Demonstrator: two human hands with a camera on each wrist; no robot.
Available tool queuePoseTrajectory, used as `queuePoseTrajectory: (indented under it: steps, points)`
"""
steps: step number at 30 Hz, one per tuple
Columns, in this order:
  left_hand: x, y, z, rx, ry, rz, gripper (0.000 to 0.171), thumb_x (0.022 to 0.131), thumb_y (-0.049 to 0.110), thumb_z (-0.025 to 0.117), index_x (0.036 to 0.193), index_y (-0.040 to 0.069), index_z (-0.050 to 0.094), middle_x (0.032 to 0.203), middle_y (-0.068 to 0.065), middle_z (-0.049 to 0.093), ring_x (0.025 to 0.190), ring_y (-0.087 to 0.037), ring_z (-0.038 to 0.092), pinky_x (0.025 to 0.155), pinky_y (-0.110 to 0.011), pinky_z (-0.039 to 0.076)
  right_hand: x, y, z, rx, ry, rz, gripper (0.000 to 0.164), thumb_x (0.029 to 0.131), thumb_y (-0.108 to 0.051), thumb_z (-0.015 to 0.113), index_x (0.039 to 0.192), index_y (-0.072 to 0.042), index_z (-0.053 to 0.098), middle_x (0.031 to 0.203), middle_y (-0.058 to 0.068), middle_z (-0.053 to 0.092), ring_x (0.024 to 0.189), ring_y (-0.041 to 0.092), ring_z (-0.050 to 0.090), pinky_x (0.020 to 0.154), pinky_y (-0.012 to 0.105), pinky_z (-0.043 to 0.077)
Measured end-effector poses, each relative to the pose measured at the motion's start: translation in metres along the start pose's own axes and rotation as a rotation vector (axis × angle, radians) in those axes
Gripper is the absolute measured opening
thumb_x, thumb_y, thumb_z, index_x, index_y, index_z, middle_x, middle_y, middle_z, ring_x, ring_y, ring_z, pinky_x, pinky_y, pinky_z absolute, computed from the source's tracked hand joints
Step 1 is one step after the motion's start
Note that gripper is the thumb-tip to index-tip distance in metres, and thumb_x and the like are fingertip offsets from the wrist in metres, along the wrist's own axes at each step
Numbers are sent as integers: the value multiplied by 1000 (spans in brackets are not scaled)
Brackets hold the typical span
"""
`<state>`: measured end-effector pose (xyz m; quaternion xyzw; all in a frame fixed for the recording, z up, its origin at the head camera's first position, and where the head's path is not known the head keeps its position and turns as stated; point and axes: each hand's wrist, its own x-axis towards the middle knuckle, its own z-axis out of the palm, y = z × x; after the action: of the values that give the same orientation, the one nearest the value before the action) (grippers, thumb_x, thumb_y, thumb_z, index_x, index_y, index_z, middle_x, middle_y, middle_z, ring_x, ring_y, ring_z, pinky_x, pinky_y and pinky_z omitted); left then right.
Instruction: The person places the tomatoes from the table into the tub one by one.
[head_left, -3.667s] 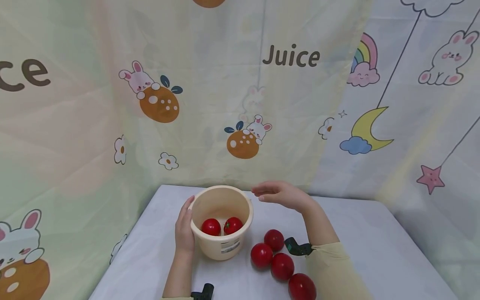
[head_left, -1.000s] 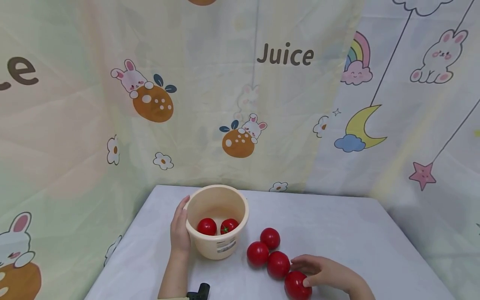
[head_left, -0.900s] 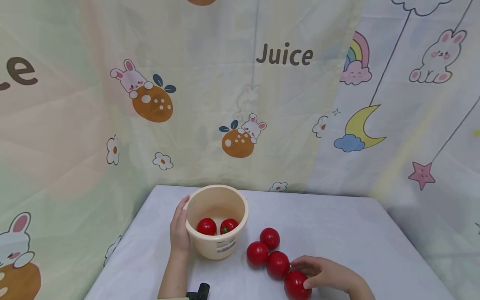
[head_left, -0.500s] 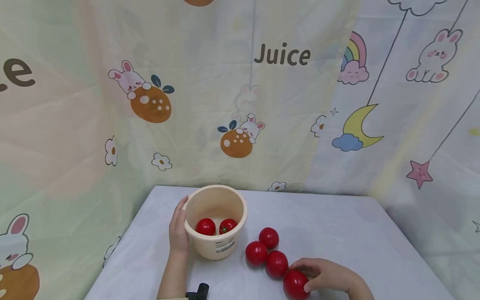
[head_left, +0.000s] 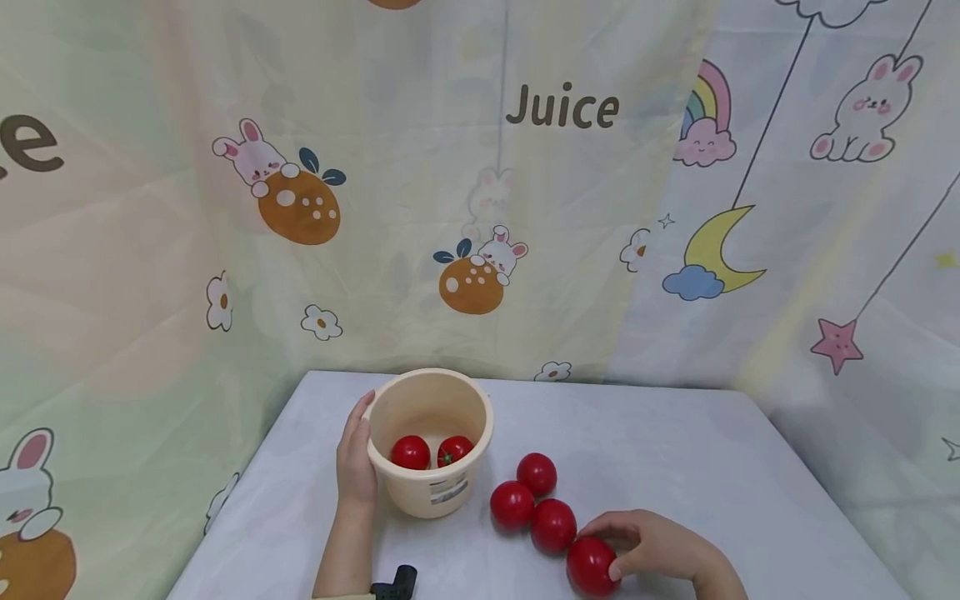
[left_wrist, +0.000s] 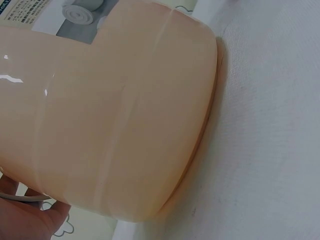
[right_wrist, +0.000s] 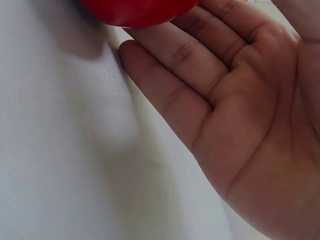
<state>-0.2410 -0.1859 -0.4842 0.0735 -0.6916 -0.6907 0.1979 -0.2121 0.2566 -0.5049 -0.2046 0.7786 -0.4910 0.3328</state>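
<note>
Left hand (head_left: pixel 356 471) at lower center left rests its extended fingers against the outer left side of a cream plastic bucket (head_left: pixel 408 497), which stands upright. Right hand (head_left: pixel 667 546), at lower right, pinches a red tomato (head_left: pixel 588 568) between thumb and fingers near the bottom edge; the right wrist view shows other fingers reaching close beneath it. Three more red tomatoes (head_left: pixel 553 527) cluster between that tomato and the bucket, running up and left. Inside the bucket, at its bottom, sit two tomatoes (head_left: pixel 410 452); the one on the right has a green stem. A printed label (head_left: pixel 449 489) marks the bucket's front. Everything stands on a white-covered table (head_left: pixel 675 450). Pale curtains (head_left: pixel 390 275) fill the frame's upper part, printed with rabbits, orange fruit, a moon, a rainbow and the word "Juice". A black wrist device (head_left: pixel 397 582) shows at bottom center left.
</note>
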Motion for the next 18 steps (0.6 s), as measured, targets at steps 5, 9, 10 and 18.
queuePoseTrajectory:
  steps: [5, 9, 10, 18]
  points:
    - [0, -1, 2, 6, 3, -8, 40, 102, 53, 34, 141, 49, 44, 145, 21, 47, 137, -9, 42, 111, -50, 42, -2, 1, -3, 27, -28, -22, 49, 84, -15, 75, 131, -11, 61, 127, 10, 63, 116, 27, 59, 87, 37, 59]
    - [0, -1, 2, 10, 4, -8, 40, 102, 54, 34, 140, 49, 44, 144, 22, 47, 136, -8, 42, 111, -50, 42, -4, -2, -7, 4, -29, -33, 49, 85, -18, 75, 132, -12, 61, 128, 10, 62, 116, 27, 59, 89, 36, 59]
    - [0, 0, 2, 11, 5, -5, 40, 102, 54, 33, 140, 49, 44, 145, 21, 47, 137, -9, 42, 111, -50, 42, -4, -3, -9, -6, -26, -34, 49, 85, -19, 75, 132, -12, 61, 129, 10, 62, 117, 26, 59, 89, 36, 59]
    - [0, 1, -1, 9, -7, -2, 41, 103, 51, 33, 143, 45, 43, 149, 17, 45, 140, -12, 40, 113, -51, 40, -7, -17, -21, -67, -16, -68, 47, 87, -22, 72, 132, -17, 61, 131, 9, 61, 118, 17, 60, 89, 30, 58]
